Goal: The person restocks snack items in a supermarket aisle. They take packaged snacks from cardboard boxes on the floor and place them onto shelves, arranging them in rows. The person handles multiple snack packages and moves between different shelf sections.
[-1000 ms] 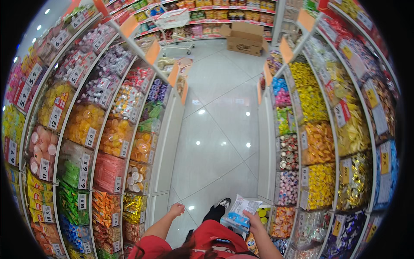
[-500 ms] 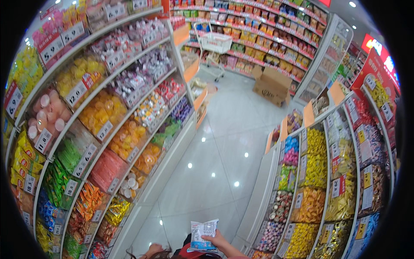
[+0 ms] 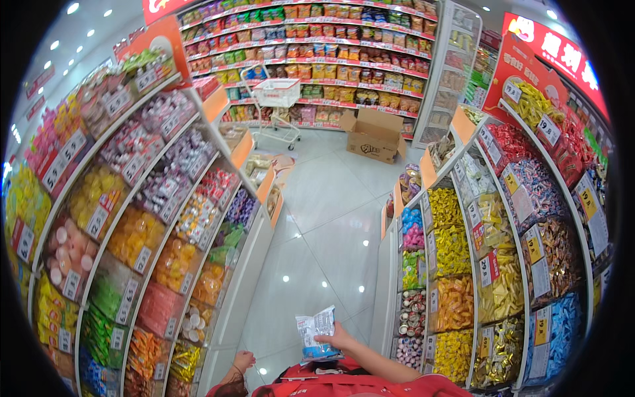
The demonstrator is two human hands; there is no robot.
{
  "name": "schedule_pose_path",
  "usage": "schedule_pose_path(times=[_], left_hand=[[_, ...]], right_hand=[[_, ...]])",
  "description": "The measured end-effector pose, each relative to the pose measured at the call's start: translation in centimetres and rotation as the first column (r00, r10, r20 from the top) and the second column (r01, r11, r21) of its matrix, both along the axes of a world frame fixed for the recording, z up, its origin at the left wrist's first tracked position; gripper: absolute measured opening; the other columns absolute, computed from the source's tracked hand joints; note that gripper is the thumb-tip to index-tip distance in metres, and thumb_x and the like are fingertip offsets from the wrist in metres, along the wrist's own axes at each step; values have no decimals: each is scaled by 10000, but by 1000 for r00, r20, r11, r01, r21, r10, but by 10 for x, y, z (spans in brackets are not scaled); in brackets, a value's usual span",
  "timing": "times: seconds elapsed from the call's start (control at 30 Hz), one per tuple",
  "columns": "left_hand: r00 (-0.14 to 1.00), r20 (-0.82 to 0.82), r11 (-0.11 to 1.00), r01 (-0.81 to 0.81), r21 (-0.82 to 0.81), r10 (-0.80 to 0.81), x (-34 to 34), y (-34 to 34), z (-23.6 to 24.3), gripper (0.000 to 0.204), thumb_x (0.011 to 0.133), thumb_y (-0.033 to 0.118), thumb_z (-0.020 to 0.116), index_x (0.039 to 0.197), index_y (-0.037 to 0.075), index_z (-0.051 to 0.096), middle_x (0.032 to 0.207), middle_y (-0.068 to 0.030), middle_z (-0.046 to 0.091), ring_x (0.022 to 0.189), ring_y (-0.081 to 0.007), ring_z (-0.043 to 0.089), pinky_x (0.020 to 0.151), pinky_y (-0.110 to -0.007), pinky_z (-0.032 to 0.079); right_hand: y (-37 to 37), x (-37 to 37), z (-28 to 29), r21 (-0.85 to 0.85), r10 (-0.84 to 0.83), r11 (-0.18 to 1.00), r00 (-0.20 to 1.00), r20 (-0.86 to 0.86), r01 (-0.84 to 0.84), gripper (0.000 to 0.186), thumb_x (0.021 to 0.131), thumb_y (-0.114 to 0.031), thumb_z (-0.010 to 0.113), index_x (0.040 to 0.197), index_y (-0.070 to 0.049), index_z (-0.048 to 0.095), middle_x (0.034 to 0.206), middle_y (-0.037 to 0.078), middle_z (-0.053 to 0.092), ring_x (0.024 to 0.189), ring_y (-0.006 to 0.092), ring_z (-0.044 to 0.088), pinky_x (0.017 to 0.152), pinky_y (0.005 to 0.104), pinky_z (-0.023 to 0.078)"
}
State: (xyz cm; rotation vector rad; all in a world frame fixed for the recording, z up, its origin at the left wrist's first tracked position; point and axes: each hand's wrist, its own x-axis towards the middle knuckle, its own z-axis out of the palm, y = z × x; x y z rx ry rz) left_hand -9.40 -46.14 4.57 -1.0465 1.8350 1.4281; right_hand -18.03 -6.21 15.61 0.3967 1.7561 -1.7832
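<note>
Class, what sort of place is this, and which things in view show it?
Probably a sweet and snack shop: wrapped sweets with price tags, a wheeled shopping cart, and rows of bagged goods beyond.

Packet (image 3: 314, 329) in right hand (image 3: 340, 337); carton (image 3: 372, 143) ahead

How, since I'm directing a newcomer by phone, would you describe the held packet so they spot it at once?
Find the pale tiled floor between the left rack and right rack. At its near end, by the red clothing, the right hand holds a white packet with a blue lower part. Unlike the sweets on the racks, it is held in hand.
</note>
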Motion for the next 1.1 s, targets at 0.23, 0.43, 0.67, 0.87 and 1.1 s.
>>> schedule_pose_path(times=[0.23,0.43,0.67,0.87,1.1], left_hand=[[982,-77,985,173,-4,-173,-161,88,53,376,913,280,570,1177,14,531,977,-130,686,836,-230,680,682,-345,544],[963,-162,653,-18,757,214,-275,237,137,550,970,412,509,1351,25,427,1225,-140,611,1101,-252,605,936,-420,483],[932,-292,841,-23,541,214,-410,293,171,491,849,186,724,1264,8,532,1182,-90,632,1032,-190,620,897,-334,500],[906,-422,897,186,402,2,-567,283,176,496,815,191,748,1232,6,555,1152,-86,639,1027,-183,617,879,-337,504],[859,-505,889,290,353,-80,-774,280,209,707,758,233,804,1333,32,445,1174,-98,615,1048,-199,616,828,-363,543]], right_hand=[[39,-105,0,21,77,997,994,-75,-76,993,619,-339,885,1318,90,324,1267,221,511,1182,296,520,1006,384,425],[85,-257,53,-141,165,970,963,-212,-197,882,669,-260,859,1321,60,360,1253,189,539,1170,260,533,977,375,448],[83,-397,51,-371,247,892,966,-75,-257,737,793,-199,782,1376,-9,373,1263,105,561,1156,197,542,994,351,434],[94,-545,47,-331,153,938,981,119,-106,453,880,-236,701,1217,32,560,1113,90,649,1003,178,618,886,330,489],[89,-738,77,-327,-51,945,998,-40,36,308,921,-216,646,1177,-51,594,1074,39,661,958,155,625,841,349,498]])
